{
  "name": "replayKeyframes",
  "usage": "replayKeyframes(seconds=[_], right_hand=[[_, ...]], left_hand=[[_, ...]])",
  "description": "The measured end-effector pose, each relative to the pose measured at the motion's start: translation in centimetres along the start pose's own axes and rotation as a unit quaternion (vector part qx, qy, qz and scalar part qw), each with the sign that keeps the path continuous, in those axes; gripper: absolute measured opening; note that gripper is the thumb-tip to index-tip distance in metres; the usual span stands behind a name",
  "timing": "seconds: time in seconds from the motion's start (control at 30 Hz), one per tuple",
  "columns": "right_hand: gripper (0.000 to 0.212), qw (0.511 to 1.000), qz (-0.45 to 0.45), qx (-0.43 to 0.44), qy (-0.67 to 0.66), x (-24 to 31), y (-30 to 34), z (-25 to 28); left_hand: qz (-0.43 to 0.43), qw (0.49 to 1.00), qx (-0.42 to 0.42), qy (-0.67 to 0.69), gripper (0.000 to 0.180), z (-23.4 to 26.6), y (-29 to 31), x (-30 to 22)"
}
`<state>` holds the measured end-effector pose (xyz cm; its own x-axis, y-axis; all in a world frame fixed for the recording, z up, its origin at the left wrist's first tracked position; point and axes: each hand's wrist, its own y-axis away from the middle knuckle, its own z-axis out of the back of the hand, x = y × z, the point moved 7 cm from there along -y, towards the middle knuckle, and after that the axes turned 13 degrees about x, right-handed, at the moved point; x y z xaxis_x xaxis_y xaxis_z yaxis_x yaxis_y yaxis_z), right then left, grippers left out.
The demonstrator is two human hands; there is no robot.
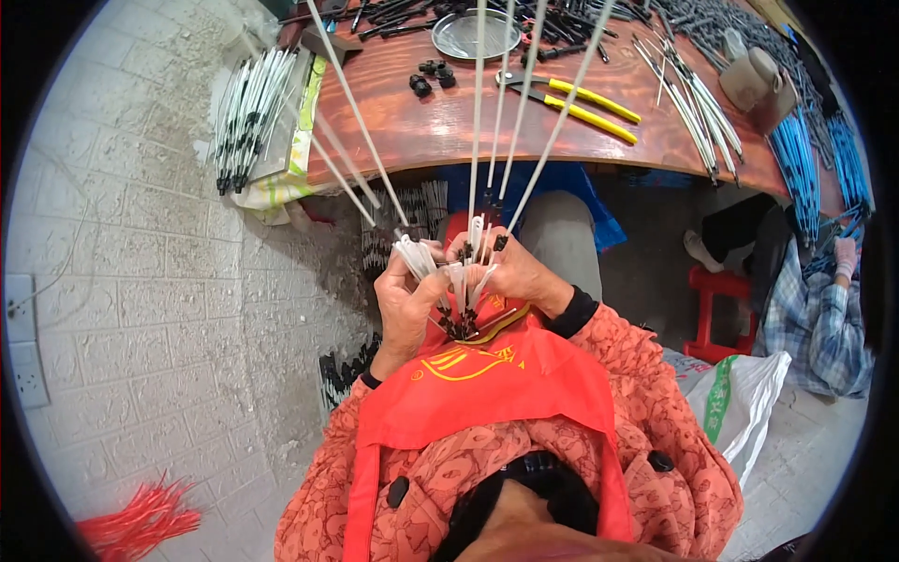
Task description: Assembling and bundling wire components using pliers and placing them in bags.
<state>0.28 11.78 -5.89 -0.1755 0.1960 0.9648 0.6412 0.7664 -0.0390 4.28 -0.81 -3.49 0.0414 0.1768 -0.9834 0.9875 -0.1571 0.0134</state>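
In front of my red apron [487, 389] I hold a partly folded umbrella frame. Its long pale ribs [477, 112] fan upward past the table edge, and its short white stretchers [458, 278] bunch together down to a cluster of black joints [460, 326]. My left hand [405, 307] is closed round the left group of white stretchers, thumb across them. My right hand [526, 278] pinches the right group near a small black joint [500, 243]. The fingertips partly hide one another, so the exact piece under each tip does not show.
On the reddish wooden table [412, 103] lie yellow-handled pliers [590, 110], a round metal dish [476, 36], small black parts [433, 77] and white rib bundles [688, 103]. More ribs [251, 117] rest at left. A co-worker in a plaid sleeve [819, 328] handles blue ribs [796, 169] at right.
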Motion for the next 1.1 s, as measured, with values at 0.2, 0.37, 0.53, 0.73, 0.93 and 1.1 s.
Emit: replayKeyframes(seconds=[0.2,0.37,0.53,0.73,0.93,1.1], right_hand=[[0.015,0.999,-0.011,0.013,-0.039,0.0,-0.4,0.2],[0.023,0.999,0.023,0.035,-0.006,0.4,-0.1,1.1],[0.023,0.999,0.027,0.018,0.0,-0.6,-0.2,1.9],[0.021,0.998,0.02,0.003,-0.061,-1.2,-0.3,3.1],[0.022,0.999,0.017,-0.004,-0.045,-1.6,-0.6,4.5],[0.021,1.0,0.005,-0.014,-0.005,-1.2,-0.7,5.0]], left_hand=[[-0.04,0.996,0.008,0.073,0.049,3.5,-1.9,-1.4],[-0.071,0.986,-0.076,-0.131,0.033,7.6,-7.9,-7.1],[-0.113,0.951,-0.074,-0.277,0.025,8.5,-20.6,-11.5],[-0.194,0.653,-0.049,-0.73,0.025,8.2,-35.5,-10.4],[-0.213,0.651,0.012,-0.729,0.024,7.9,-39.9,-7.4],[-0.013,0.758,0.102,-0.645,0.032,8.1,-40.0,-6.4]])
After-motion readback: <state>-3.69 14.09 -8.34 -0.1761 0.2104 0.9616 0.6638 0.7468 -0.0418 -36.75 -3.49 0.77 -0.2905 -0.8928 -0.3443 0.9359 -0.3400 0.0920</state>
